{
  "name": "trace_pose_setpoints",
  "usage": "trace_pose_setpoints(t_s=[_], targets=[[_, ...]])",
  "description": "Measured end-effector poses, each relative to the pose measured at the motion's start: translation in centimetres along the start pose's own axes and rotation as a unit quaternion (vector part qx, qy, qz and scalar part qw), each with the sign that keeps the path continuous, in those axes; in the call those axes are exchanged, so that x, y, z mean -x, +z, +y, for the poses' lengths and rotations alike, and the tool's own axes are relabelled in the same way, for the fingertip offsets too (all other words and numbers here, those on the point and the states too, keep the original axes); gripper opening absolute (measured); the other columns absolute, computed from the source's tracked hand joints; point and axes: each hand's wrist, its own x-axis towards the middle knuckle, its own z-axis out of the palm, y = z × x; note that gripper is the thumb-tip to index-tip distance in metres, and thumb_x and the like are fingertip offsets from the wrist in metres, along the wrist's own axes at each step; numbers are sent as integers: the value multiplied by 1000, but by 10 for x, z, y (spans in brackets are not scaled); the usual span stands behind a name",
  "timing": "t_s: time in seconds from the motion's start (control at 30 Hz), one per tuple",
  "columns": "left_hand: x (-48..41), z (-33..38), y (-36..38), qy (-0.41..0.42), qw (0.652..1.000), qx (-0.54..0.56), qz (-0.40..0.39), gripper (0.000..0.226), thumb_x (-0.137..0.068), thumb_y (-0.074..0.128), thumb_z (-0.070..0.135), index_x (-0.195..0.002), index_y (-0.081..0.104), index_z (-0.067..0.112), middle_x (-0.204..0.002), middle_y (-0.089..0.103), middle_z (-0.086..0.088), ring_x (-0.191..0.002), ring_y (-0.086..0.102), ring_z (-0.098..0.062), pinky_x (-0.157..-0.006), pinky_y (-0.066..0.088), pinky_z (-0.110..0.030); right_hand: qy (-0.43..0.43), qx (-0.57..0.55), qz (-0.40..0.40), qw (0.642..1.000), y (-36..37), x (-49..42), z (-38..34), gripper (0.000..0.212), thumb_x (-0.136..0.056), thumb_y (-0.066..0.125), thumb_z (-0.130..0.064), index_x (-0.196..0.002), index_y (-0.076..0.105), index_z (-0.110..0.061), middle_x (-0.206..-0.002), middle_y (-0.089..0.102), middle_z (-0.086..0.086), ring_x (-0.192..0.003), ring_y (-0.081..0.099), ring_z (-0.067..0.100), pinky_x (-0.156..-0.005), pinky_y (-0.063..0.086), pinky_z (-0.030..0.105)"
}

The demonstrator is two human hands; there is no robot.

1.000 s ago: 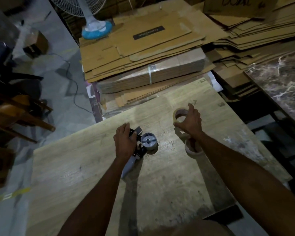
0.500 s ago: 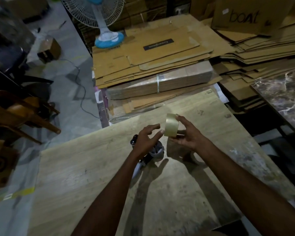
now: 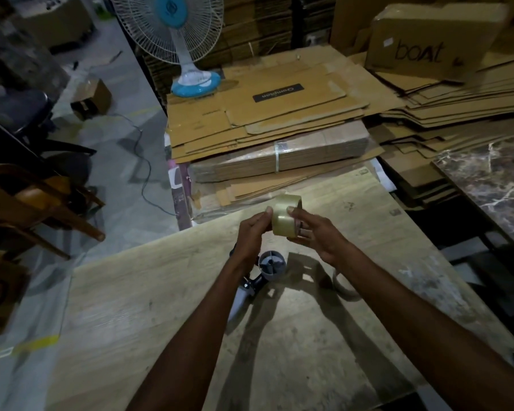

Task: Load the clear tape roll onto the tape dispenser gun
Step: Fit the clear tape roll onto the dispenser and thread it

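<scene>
Item: clear tape roll (image 3: 285,215), glossy, pale amber, held in the air above the far half of the counter (image 3: 161,307), standing on edge with its outer face towards the camera. Left hand (image 3: 254,232): thumb and fingertips pinch the roll's left rim. Right hand (image 3: 318,235): fingers curled round the roll's right side, thumb on the outer face. Item: tape dispenser gun (image 3: 267,268), lying flat on the counter just below both hands, apart from the roll; its round grey hub faces up with the spokes showing, the black frame runs back from it, and the pale handle points towards the person, partly covered by the left forearm. Item: second tape ring (image 3: 343,287), on the counter just right of the gun, mostly hidden behind the right forearm. Counter: pale wood-grain board, scuffed and stained. Beyond its far edge: a stack of flattened cardboard cartons (image 3: 279,114), one bundle strapped; a white and blue table fan (image 3: 178,40) standing on the stack's left corner; a brown box printed "boat" (image 3: 428,46) at upper right. Right: a dark marble slab (image 3: 493,179). Left, on the floor: a wooden chair (image 3: 33,200), a small open carton (image 3: 92,97) and a trailing cable (image 3: 143,161).
</scene>
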Motion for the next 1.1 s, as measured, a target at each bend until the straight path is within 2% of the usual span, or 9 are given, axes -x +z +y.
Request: trace_pose_setpoints(t_s=[0.07,0.13,0.3,0.47,0.63,0.73,0.8,0.93,1.1], targets=[[-1,4,-2,-5,999,44,8,37,-104,53,35,-111,76,6,-104,78,-12,-100,74,-23,-85,58,-32,-87,105,23,990,-2,-1,3,90,-61,93,-37,-138,51,-16,-131,61,6,-120,61,25,-90,59,39],[-2,8,-5,-17,998,65,8,43,-105,51,36,-117,73,1,-110,76,-17,-105,73,-31,-91,58,-40,-169,233,39,957,-4,1,3,102,-53,96,-36,-140,45,-24,-135,56,-4,-122,55,12,-94,55,33],[-2,10,-9,-31,996,89,9,43,-107,47,33,-117,73,1,-110,75,-21,-98,73,-29,-82,58,-34,-283,344,30,895,-3,8,-3,109,-54,98,-21,-145,39,-25,-141,51,-8,-128,49,3,-91,50,11],[-2,12,-10,-53,990,130,1,36,-107,48,31,-107,76,9,-105,75,-21,-90,69,-28,-79,55,-35,-327,386,12,862,-3,8,-5,108,-55,97,-22,-146,39,-24,-145,46,-5,-133,46,9,-100,54,28],[-3,8,-13,-57,989,137,-8,32,-102,53,32,-109,76,10,-107,75,-20,-92,69,-28,-78,55,-36,-354,417,2,837,-4,9,-4,105,-56,94,-24,-146,40,-26,-144,46,-5,-129,50,12,-93,58,35],[-5,1,-19,25,999,31,13,27,-101,59,30,-120,72,19,-116,73,-2,-103,68,-18,-90,55,-39,-342,425,11,838,-4,11,-2,105,-55,94,-31,-146,40,-29,-140,50,-8,-125,52,8,-91,58,37],[-5,-6,-25,98,994,-55,18,31,-105,55,28,-134,65,20,-128,65,8,-117,62,-5,-100,52,-34,-333,420,15,844,-6,12,1,104,-57,94,-34,-146,40,-30,-139,52,-9,-124,53,6,-92,58,38],[-5,-16,-36,217,954,-207,-24,34,-107,52,26,-139,61,18,-143,56,4,-134,49,-8,-108,45,-24,-301,423,22,854,-8,12,6,105,-58,87,-49,-149,38,-30,-140,54,-2,-124,54,12,-94,57,42],[-5,-22,-38,215,948,-229,-53,34,-102,61,18,-136,64,15,-135,61,3,-124,55,-4,-97,50,-21,-263,465,21,845,-9,10,4,110,-57,76,-63,-153,36,-25,-140,52,2,-123,52,17,-101,50,42]])
